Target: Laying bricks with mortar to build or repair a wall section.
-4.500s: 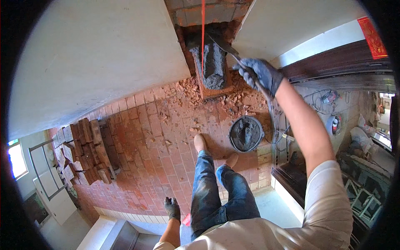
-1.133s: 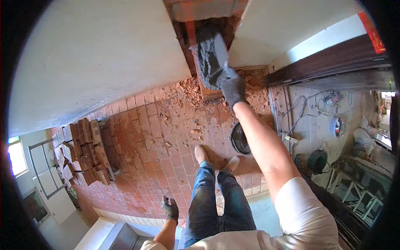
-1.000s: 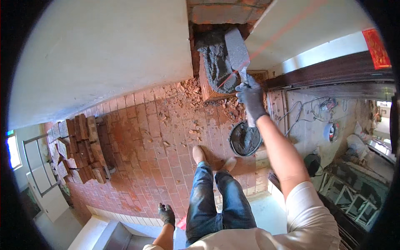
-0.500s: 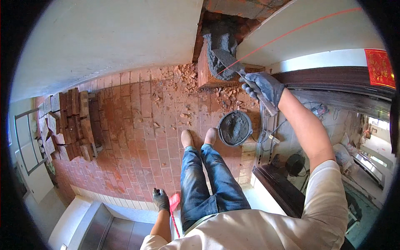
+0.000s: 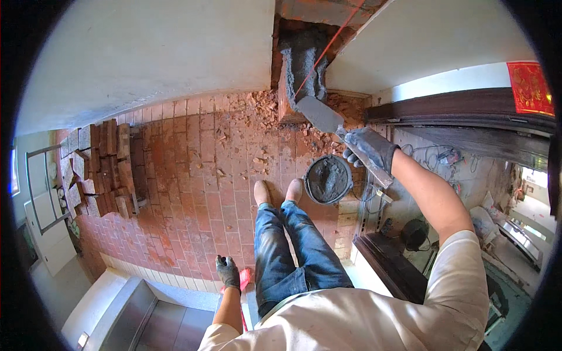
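the gloved right hand [image 5: 370,149] is gripping a trowel [image 5: 321,115] loaded with grey mortar, just above the mortar bucket [image 5: 328,179] beside the brick pillar [image 5: 300,76], while the gloved left hand [image 5: 227,271] is closing around a red tool [image 5: 243,279] low by the thigh.

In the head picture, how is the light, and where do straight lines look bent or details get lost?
Head view: even daylight, soft shadows. The fisheye bends the red brick floor courses and dark wooden door frame near the rim, and black corners cut the circle. The window at far left is blown out. The gloved right hand with its grey mortar trowel looks sharp.
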